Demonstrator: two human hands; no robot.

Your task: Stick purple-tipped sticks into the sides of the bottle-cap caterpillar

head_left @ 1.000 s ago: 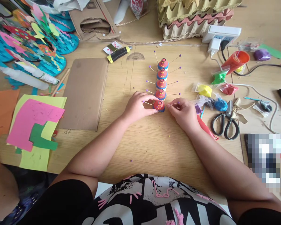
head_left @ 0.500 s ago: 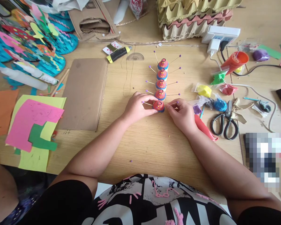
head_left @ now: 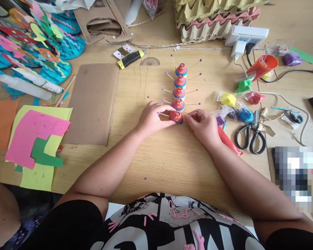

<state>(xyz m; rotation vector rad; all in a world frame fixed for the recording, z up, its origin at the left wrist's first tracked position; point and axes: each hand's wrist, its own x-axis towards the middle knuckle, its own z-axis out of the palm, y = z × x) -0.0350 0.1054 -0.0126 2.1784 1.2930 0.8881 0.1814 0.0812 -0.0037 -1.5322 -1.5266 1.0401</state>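
Several small red clay figures with yellow smiles and blue rims stand in a column on the table; a far one (head_left: 181,69) has purple-tipped sticks out to both sides. My left hand (head_left: 153,119) grips the nearest red clay figure (head_left: 176,117) between thumb and fingers, at its left side. From that figure's left a purple-tipped stick passes by my left fingers. At its right side, my right hand (head_left: 203,126) pinches a thin stick with a purple ball tip (head_left: 198,111). Whether the stick's inner end enters the figure is hidden by my fingertips.
Black-handled scissors (head_left: 251,135), bagged clay such as a yellow lump (head_left: 227,100), and an orange cup (head_left: 266,66) lie to the right. Egg trays (head_left: 216,31) and a power strip (head_left: 247,34) are at the back. A cardboard sheet (head_left: 92,104) and coloured paper (head_left: 39,139) lie left.
Both hands keep nearly the same place and grip. The view has shifted very slightly; nothing is visibly taken up or let go.
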